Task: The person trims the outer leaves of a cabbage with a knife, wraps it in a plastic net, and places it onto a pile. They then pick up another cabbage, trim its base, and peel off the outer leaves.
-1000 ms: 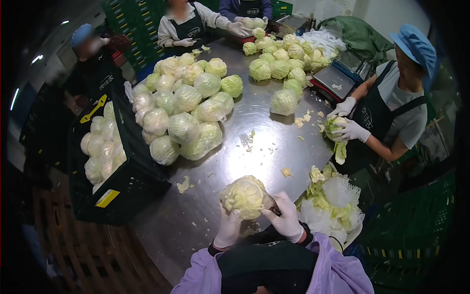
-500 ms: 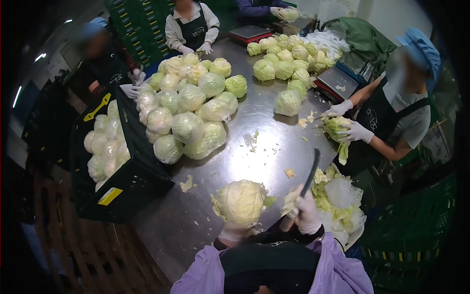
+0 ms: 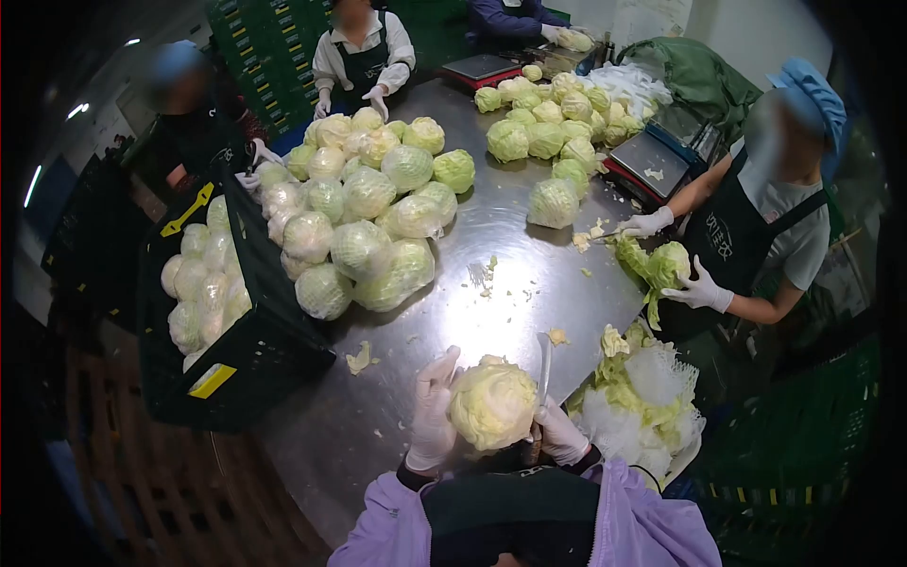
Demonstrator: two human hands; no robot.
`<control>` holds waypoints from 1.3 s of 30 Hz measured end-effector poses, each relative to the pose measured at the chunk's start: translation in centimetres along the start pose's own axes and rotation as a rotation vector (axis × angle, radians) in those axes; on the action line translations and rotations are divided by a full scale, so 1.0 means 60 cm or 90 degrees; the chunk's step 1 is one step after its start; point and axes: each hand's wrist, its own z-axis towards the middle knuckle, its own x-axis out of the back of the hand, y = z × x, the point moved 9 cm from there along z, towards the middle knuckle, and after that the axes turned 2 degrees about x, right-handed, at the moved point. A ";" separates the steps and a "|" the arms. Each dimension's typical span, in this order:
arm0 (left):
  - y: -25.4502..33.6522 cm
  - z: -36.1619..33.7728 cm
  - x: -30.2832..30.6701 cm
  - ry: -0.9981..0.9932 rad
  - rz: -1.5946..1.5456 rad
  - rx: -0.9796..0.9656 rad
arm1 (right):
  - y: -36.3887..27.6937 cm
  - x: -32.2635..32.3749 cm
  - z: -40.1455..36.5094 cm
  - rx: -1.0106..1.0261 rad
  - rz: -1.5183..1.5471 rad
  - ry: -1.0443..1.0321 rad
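Observation:
A pale, trimmed cabbage (image 3: 492, 406) sits close in front of me, between my two gloved hands. My left hand (image 3: 433, 414) is at its left side, fingers stretched upward and palm toward the leaves. On the other side, my right hand (image 3: 559, 435) is closed around the handle of a knife (image 3: 544, 367). The blade points up and away, right along the cabbage's right edge. Part of the right fingers is hidden behind the cabbage and handle.
Netted cabbages (image 3: 362, 248) are heaped left on the metal table (image 3: 491, 307), beside a dark crate (image 3: 283, 317) of wrapped ones. Bare cabbages (image 3: 546, 140) and scales (image 3: 650, 159) lie farther back. A leaf-filled bin (image 3: 694, 444) stands right. Co-workers (image 3: 746, 222) surround the table.
My left hand has come from under the cabbage to its left side, and the cabbage has turned. The right hand brought the knife leftward against it; the leaf piece it held is gone.

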 end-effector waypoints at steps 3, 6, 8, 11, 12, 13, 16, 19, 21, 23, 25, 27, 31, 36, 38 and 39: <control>-0.007 -0.011 -0.024 -0.048 0.071 0.019 | -0.043 -0.012 -0.002 0.029 -0.043 0.014; -0.066 -0.040 -0.023 -0.073 -0.120 0.239 | -0.049 0.005 -0.001 0.067 -0.086 -0.049; -0.116 -0.067 -0.010 -0.058 -0.219 0.433 | -0.053 0.013 -0.001 0.071 -0.151 -0.048; -0.118 -0.064 -0.007 -0.079 -0.272 0.423 | -0.054 0.008 -0.003 0.075 -0.250 -0.048; -0.126 -0.064 0.000 -0.079 -0.271 0.423 | -0.053 0.005 -0.005 0.071 -0.283 -0.044; -0.125 -0.061 0.006 -0.095 -0.262 0.378 | -0.056 -0.001 -0.006 0.071 -0.281 -0.043; -0.076 -0.048 -0.012 -0.139 -0.164 0.284 | -0.061 -0.010 -0.008 0.076 -0.281 -0.018; -0.058 -0.040 -0.010 -0.163 -0.049 0.266 | -0.061 0.000 -0.009 0.080 -0.308 0.019; -0.065 -0.049 -0.004 -0.153 -0.020 0.308 | -0.054 0.003 -0.012 0.015 -0.448 0.022; -0.060 -0.051 -0.001 -0.098 -0.077 0.304 | -0.083 -0.018 -0.008 0.071 -0.549 0.006; -0.060 -0.049 0.011 -0.093 0.039 0.237 | -0.102 -0.041 -0.004 0.132 -0.650 -0.002; -0.047 -0.044 0.010 -0.090 0.151 0.168 | -0.111 -0.054 -0.002 0.172 -0.737 0.037; -0.015 -0.039 0.005 -0.075 0.185 0.145 | -0.109 -0.056 0.003 0.194 -0.705 0.018; -0.009 -0.039 0.007 -0.100 0.202 0.182 | -0.089 -0.039 -0.003 0.111 -0.678 -0.010; -0.010 -0.042 -0.004 -0.106 0.093 0.272 | -0.094 -0.039 -0.007 0.132 -0.683 -0.032; -0.010 -0.044 -0.001 -0.106 0.093 0.274 | -0.101 -0.050 -0.009 0.154 -0.689 -0.054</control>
